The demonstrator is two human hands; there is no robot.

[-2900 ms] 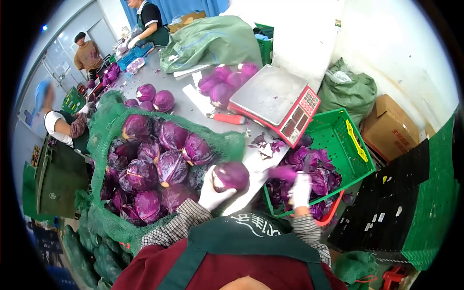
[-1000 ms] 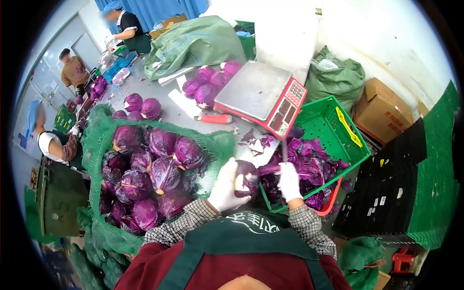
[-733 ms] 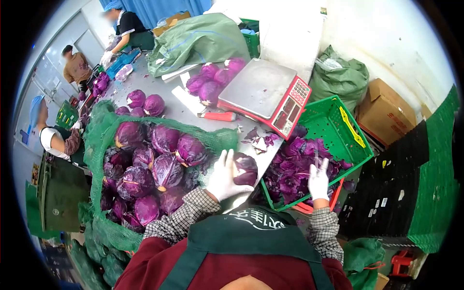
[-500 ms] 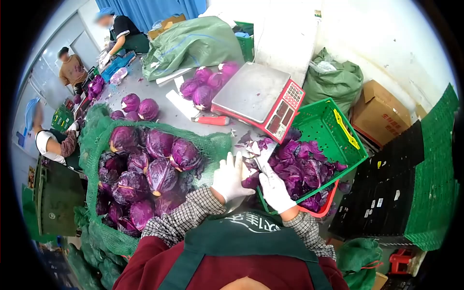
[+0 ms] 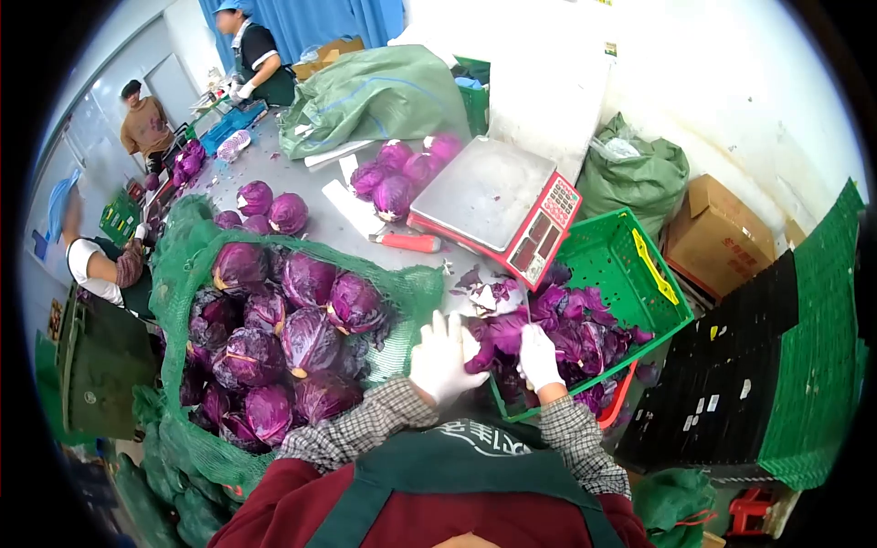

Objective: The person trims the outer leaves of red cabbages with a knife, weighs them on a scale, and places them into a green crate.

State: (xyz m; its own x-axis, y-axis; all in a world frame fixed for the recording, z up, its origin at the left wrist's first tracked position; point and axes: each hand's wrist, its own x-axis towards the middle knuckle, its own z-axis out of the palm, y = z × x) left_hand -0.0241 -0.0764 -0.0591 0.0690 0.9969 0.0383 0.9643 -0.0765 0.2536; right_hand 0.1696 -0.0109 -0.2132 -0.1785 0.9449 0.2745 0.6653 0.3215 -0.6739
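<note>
My left hand (image 5: 442,360), in a white glove, presses against a partly trimmed red cabbage (image 5: 480,351) at the table's near edge, its fingers curved along the side. My right hand (image 5: 540,358), also gloved, is closed around what looks like a knife; its thin blade (image 5: 526,309) is seen nearly edge-on, pointing away from me. Cut leaves and pale trimmings (image 5: 493,297) lie just beyond the hands. Right of them, a green crate (image 5: 660,321) holds loose purple leaves (image 5: 585,331). To the left, a green mesh sack (image 5: 416,306) is full of whole red cabbages (image 5: 313,340).
A red digital scale (image 5: 482,194) stands ahead, with several trimmed cabbages (image 5: 393,195) beside it. A broad knife with a red handle (image 5: 409,242) lies on the table. Black and green stacked crates (image 5: 731,365) rise at right. Co-workers (image 5: 260,59) stand at the far left.
My right hand has shifted right and turned the blade more upright. My left fingers have drawn in around the cabbage. The co-worker at the back has straightened up.
</note>
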